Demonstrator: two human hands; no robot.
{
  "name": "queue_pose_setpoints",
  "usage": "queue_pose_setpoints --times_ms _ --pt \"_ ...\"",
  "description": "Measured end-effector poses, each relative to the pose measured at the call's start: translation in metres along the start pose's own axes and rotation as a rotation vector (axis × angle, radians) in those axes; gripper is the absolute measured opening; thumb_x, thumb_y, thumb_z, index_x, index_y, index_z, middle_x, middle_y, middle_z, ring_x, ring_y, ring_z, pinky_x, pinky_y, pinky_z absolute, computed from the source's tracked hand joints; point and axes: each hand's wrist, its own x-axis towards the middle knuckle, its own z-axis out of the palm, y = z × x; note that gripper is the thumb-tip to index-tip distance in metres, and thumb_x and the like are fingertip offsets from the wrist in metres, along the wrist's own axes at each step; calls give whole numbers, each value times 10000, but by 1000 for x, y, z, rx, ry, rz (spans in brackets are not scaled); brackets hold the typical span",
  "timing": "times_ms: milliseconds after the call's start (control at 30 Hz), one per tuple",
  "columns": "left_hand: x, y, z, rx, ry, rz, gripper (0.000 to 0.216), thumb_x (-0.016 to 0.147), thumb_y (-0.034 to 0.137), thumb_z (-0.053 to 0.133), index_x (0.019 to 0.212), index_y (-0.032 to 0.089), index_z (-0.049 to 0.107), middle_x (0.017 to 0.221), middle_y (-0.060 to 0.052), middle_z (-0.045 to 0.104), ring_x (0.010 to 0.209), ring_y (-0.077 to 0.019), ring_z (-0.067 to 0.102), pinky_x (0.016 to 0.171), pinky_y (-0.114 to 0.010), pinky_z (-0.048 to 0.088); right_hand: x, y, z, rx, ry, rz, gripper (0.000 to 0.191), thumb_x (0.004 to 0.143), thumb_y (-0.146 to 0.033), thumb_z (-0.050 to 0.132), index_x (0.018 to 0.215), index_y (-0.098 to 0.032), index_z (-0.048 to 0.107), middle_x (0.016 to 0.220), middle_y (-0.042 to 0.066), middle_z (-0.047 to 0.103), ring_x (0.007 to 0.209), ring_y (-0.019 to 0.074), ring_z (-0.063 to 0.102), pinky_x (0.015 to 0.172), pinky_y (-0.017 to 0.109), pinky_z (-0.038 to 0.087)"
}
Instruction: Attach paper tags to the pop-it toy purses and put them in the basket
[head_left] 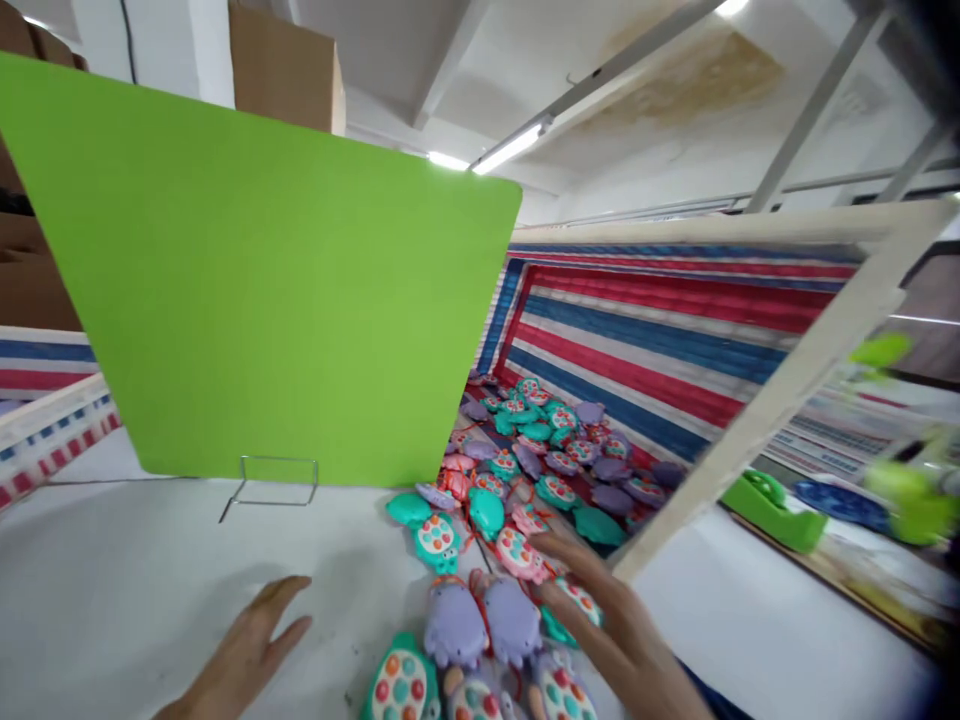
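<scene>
My left hand (244, 655) hovers low over the white tabletop (120, 570), thumb and fingers apart, holding nothing. On the right my right hand (619, 630) reaches over a heap of small animal-shaped plastic toys, its fingers stretched and slightly blurred. Closest to its fingertips is a pink toy (520, 553) with coloured round bumps; I cannot tell whether they touch. A teal toy (577, 600) lies partly hidden under the same hand. Between my hands, two purple toys (455, 622) lie face down, side by side. Nearer to me rests a teal toy with bumps (401, 685).
An upright green board (277, 290) stands behind a bent wire stand (277, 480). To its right, a white-framed bin (757, 430) lined with striped cloth (630, 340) holds many toys with red cords. Farther right sits a green tape dispenser (776, 512).
</scene>
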Motion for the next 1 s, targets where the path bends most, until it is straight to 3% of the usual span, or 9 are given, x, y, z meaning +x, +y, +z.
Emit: queue_pose_setpoints --times_ms 167,267,367,467,633,767,900,1000 --pt "37 19 47 35 -17 102 365 778 355 458 1100 205 544 1084 -76 607 1000 -220 570 864 -315 474 76 9 51 15 -121 -139 435 722 -328 591 1138 -205 560 1162 102 587 1118 265 489 926 368 405" --pt "69 13 54 54 9 10 423 798 408 406 1121 162 523 1121 -104 584 1043 -237 543 894 -347 453 119 1 94 47 -110 -175 470 745 -321 579 1188 -180 516 1186 107 569 1147 250 461 933 345 396" --pt "99 1 53 80 25 -151 490 817 449 334 1137 115 495 1139 -136 570 1054 -257 536 882 -385 460 151 -12 132 80 -66 -153 378 830 -241 501 1198 -155 478 1162 115 570 1091 226 507 898 369 415" --pt "119 -11 59 94 29 -170 508 811 445 327 1145 90 470 1147 -161 554 1068 -268 522 898 -413 442 171 -20 155 96 -30 -134 269 861 -231 491 1120 -161 516 1093 74 591 999 201 553 849 401 437" --pt "136 -19 94 63 29 -120 538 818 421 331 1213 60 382 1177 -192 493 1084 -277 502 885 -426 448 200 -16 166 50 -35 -113 153 870 -251 483 926 -164 596 949 33 626 886 167 585 792 380 463" --pt "154 -19 120 59 80 -42 477 815 376 361 1205 103 373 1179 -180 477 1067 -277 509 870 -436 453 222 -14 169 11 -73 -136 149 863 -253 497 911 -154 597 945 31 625 868 165 591 776 377 471" --pt "174 -18 127 48 115 -42 440 817 377 348 1178 127 362 1082 -164 522 993 -265 548 773 -411 500 238 -15 170 -12 -109 -180 157 867 -253 491 938 -154 591 966 35 620 875 168 589 774 378 471" --pt "180 -18 126 38 138 -81 429 816 397 354 1171 156 348 1001 -127 548 896 -244 581 696 -383 520 257 -2 163 -35 -125 -211 244 843 -295 521 1053 -174 553 1143 56 547 1042 219 507 880 450 394"
